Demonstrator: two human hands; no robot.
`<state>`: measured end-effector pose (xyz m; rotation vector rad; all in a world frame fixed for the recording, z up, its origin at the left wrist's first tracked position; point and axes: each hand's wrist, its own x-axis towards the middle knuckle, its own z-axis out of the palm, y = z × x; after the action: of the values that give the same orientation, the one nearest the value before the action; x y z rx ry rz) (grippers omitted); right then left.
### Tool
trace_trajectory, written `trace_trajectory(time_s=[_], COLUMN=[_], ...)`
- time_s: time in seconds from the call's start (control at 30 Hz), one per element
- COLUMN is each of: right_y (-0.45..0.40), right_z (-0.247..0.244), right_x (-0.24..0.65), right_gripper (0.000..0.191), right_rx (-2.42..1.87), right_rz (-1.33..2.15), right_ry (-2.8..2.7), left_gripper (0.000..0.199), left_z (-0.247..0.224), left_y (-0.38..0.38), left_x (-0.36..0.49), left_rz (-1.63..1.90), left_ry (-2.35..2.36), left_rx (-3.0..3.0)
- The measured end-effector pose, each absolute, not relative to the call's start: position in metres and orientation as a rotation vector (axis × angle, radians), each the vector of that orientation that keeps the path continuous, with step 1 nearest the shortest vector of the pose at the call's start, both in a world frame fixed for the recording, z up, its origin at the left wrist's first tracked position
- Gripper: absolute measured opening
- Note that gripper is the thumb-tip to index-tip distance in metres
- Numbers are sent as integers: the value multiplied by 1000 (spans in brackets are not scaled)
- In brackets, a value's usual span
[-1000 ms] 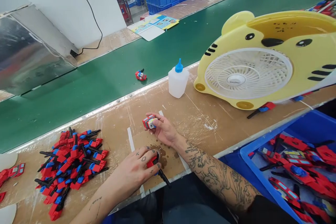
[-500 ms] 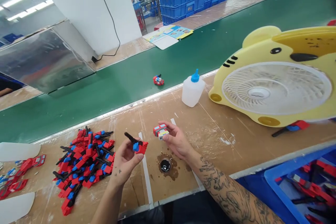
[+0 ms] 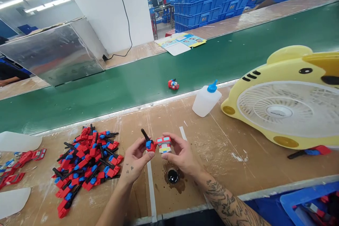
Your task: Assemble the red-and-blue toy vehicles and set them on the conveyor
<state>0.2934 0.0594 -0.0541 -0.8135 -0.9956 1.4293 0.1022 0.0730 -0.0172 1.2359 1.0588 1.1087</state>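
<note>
My left hand (image 3: pixel 136 159) pinches a small red and blue arm piece (image 3: pixel 150 144) with a black rod pointing up. Between the fingers of my right hand (image 3: pixel 182 153) is a red, white and yellow toy body (image 3: pixel 164 144) with light blue windows. The two pieces meet or nearly meet side by side. Just below them, a small round cup of dark liquid (image 3: pixel 173 176) sits in a wet stain on the brown table (image 3: pixel 225 169). Left of my hands lies a heap of similar red, blue and black arm pieces (image 3: pixel 88 162).
A white bottle with a blue nozzle (image 3: pixel 206 102) stands behind my right hand, beside a yellow animal-shaped fan (image 3: pixel 280 106). One toy (image 3: pixel 173 84) rests on the green belt (image 3: pixel 127 84). A blue bin (image 3: pixel 291 201) is at lower right. A person's arm (image 3: pixel 12 79) shows far left.
My hands have come together, bringing the arm piece up against or close to the toy body. The camera view has shifted, so the surroundings appear lower and mostly further right.
</note>
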Motion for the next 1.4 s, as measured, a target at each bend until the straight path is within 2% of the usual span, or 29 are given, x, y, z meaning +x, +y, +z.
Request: trace_trajectory(time_s=[0.2,0.53,0.8,1.0,1.17,1.3,1.4], right_y=[66,59,55,54,61,65,69], right_z=[-53,-61,-62,-45,-12,-4,-8], right_x=[295,295,298,296,282,270,265], right_gripper=[57,61,58,55,49,63,70], right_rx=[-669,-635,-765,-1032,-995,-904,-890], right_rz=[1540,1580,1467,1181,520,283,244], right_ry=[-863,-714,-953,-1318,-1750,-1794,-1775], left_gripper=[40,44,46,36,40,55,56], left_z=[-17,-2,-13,-12,-4,2,9], left_y=[71,66,59,57,53,53,58], left_x=[106,115,115,113,122,133,141], left_rz=[1124,1071,1127,1139,1257,1382,1413], left_ry=[1034,967,1001,1099,942,996,1062], left_rx=[1166,1100,1167,1311,1127,1038,1049])
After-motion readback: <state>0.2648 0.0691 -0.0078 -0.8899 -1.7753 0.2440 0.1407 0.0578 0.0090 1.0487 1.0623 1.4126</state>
